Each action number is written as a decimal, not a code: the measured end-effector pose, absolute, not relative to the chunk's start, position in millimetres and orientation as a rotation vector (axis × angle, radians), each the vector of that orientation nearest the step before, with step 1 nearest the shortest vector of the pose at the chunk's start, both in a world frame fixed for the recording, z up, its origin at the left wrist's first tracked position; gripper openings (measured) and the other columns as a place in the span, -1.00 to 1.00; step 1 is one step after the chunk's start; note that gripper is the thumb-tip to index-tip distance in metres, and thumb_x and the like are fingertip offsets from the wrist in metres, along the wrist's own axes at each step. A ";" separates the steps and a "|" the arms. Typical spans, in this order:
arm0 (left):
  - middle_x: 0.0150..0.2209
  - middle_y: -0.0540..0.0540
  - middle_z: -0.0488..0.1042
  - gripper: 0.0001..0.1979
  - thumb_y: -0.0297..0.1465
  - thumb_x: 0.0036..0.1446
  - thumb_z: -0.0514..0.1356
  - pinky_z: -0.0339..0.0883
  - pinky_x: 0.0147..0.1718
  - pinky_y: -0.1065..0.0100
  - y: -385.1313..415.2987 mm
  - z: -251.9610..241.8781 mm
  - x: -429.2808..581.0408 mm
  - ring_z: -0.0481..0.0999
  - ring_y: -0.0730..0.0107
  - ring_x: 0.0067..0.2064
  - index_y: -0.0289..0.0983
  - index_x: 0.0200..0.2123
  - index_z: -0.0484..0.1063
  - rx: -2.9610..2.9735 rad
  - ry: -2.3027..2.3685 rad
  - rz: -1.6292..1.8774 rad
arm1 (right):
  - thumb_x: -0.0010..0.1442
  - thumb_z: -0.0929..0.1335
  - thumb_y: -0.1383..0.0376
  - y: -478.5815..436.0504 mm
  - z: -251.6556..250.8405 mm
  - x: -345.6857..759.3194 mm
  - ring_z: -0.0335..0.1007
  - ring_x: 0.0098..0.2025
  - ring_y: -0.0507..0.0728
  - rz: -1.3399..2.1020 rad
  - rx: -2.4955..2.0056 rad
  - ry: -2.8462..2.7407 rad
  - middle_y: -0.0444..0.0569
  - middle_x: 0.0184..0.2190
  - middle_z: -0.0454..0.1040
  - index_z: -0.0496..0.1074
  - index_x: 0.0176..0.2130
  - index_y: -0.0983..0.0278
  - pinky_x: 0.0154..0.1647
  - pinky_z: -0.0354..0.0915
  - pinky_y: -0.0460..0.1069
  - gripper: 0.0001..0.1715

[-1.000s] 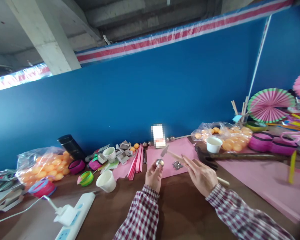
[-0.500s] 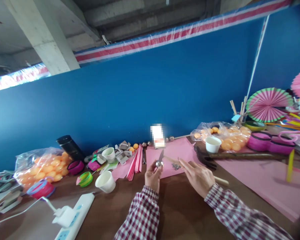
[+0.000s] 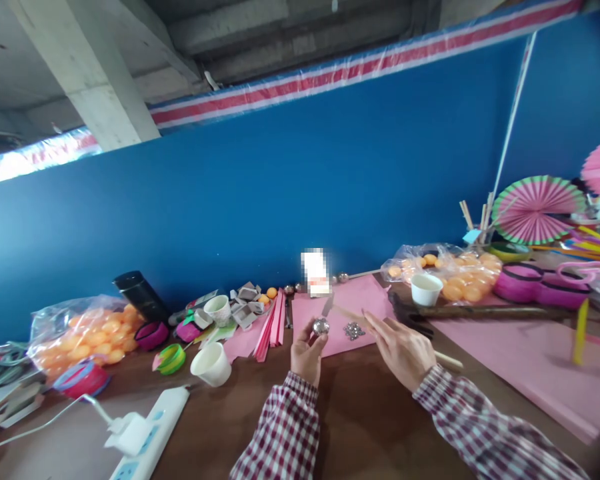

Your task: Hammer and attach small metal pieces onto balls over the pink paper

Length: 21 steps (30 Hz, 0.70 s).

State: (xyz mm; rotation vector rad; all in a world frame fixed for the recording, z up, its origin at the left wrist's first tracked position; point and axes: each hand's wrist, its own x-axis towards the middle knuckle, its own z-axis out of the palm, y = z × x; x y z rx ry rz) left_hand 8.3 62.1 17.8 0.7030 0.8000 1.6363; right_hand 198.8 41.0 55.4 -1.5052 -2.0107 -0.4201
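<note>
My left hand [image 3: 306, 357] is closed on a shiny silver ball [image 3: 321, 327], held up between thumb and fingers. Just beyond the ball a grey blade-like piece [image 3: 327, 307] points away; I cannot tell whether it touches the ball. My right hand [image 3: 404, 350] grips a thin wooden stick [image 3: 449, 361]. The stick's flat far end reaches toward the ball and its other end sticks out behind the palm. A small heap of shiny metal bits [image 3: 353, 331] lies between my hands on pink paper [image 3: 365, 293].
A hammer-like tool [image 3: 480, 311] lies at right beside a white cup [image 3: 427, 291] and bagged orange balls [image 3: 465, 283]. On the left are a paper cup [image 3: 211, 364], a power strip [image 3: 153, 433] and another bag of orange balls [image 3: 95, 337]. A blue partition [image 3: 280, 187] stands behind.
My right hand and the stick have shifted slightly right and toward me. The silver ball has turned or risen a little in my left hand. More of the metal bits show.
</note>
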 end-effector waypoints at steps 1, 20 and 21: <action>-0.23 -0.10 0.44 -0.54 -0.56 -0.31 0.29 0.18 -0.15 0.39 62.0 17.8 8.5 0.40 0.46 -0.21 -0.27 -0.21 0.39 0.698 0.799 1.645 | 0.18 0.10 0.22 41.1 55.4 198.7 0.31 -0.49 -0.05 -0.413 -1.508 -1.991 -0.11 -0.44 0.42 0.07 0.09 0.09 -0.55 0.07 -0.16 -0.54; -0.31 -0.08 0.44 -0.56 -0.51 -0.27 0.29 0.26 -0.33 0.48 63.1 16.8 6.6 0.42 0.52 -0.33 -0.28 -0.20 0.36 0.717 0.921 1.603 | 0.18 0.12 0.24 39.2 52.6 195.9 0.30 -0.45 -0.02 -0.424 -1.490 -2.056 -0.11 -0.44 0.40 0.06 0.09 0.08 -0.50 0.09 -0.15 -0.54; -0.31 -0.09 0.45 -0.55 -0.50 -0.27 0.29 0.26 -0.33 0.48 63.2 16.3 6.6 0.42 0.52 -0.34 -0.29 -0.20 0.36 0.731 0.940 1.602 | 0.18 0.12 0.25 39.2 52.5 195.7 0.30 -0.44 -0.02 -0.434 -1.480 -2.051 -0.11 -0.45 0.40 0.05 0.09 0.09 -0.49 0.10 -0.15 -0.54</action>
